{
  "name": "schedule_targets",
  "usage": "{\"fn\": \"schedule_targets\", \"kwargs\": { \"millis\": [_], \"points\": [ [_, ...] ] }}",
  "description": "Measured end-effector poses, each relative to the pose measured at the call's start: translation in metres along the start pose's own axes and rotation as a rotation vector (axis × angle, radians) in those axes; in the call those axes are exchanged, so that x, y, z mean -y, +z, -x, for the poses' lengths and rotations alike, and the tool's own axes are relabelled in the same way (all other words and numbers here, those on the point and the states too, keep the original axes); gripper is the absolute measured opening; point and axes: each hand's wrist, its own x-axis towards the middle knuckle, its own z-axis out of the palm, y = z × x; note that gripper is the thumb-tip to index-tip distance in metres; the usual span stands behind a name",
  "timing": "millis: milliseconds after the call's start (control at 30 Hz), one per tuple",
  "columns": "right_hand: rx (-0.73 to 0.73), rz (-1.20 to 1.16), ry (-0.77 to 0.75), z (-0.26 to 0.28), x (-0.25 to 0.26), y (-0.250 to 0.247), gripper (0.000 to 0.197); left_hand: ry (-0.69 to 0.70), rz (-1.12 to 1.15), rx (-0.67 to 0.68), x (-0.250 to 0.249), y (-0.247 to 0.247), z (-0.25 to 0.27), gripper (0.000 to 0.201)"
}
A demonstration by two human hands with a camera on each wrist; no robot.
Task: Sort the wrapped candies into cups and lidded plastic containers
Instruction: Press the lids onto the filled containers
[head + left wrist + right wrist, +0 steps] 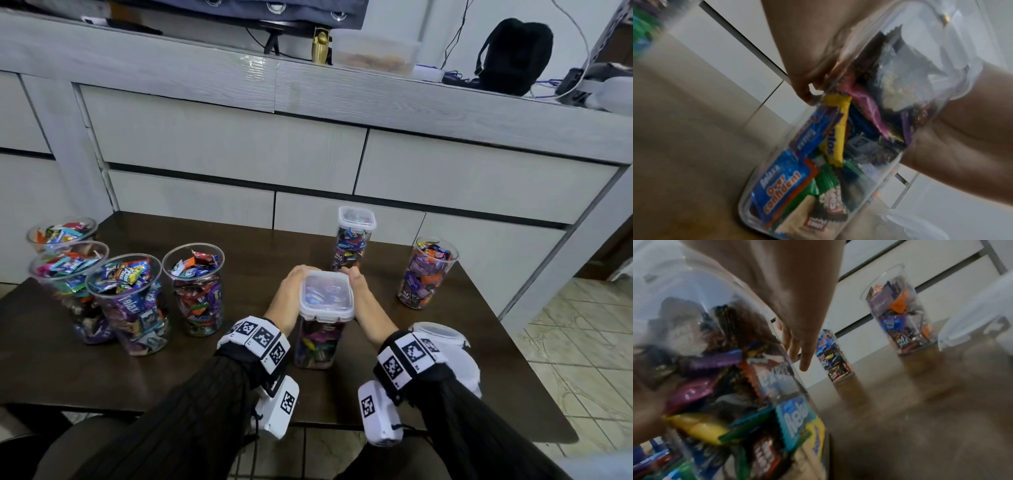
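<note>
A clear rectangular container (317,342) full of wrapped candies stands at the table's middle, its white lid (326,294) on top. My left hand (297,274) grips the lid's far-left corner, fingers curled over the edge. My right hand (352,275) lies against the far-right corner. In the left wrist view, my left hand (807,65) curls against the container (818,162) wall. In the right wrist view, my right hand (797,337) lies along the container (735,386) with its fingers straight.
A second lidded container (352,240) and a candy-filled cup (426,274) stand behind and to the right. Several filled open cups (193,287) crowd the table's left. A white plastic jar (445,349) sits by my right forearm. Drawers (222,147) rise behind the dark table (205,377).
</note>
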Motion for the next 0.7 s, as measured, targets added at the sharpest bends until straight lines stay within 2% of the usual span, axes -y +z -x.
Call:
{"fn": "schedule_targets", "kwargs": {
  "millis": [100,233,333,467,533,633,700],
  "points": [
    [-0.054,-0.128,0.021,-0.003,-0.008,0.008,0.090,-0.016,0.153,-0.048,0.003,0.005,0.000,0.046],
    [-0.013,-0.052,0.013,-0.005,-0.010,0.005,0.086,-0.012,0.109,-0.068,0.005,0.004,-0.001,0.044],
    [0.044,0.193,0.050,-0.006,0.000,-0.006,0.067,-0.036,0.005,0.020,0.002,-0.004,-0.004,0.030],
    [-0.039,0.683,-0.179,0.005,0.028,-0.011,0.044,-0.058,-0.075,0.044,-0.004,-0.010,-0.005,0.028],
    [-0.017,0.788,-0.212,0.014,0.042,-0.002,0.051,-0.042,-0.069,0.017,-0.003,-0.008,-0.003,0.031],
    [0.124,1.003,-0.079,0.025,0.049,0.013,0.088,-0.098,-0.048,0.003,0.001,-0.005,-0.003,0.037],
    [0.066,1.254,-0.120,0.031,0.046,0.017,0.091,-0.139,-0.045,0.035,0.003,-0.005,-0.004,0.047]
  ]
}}
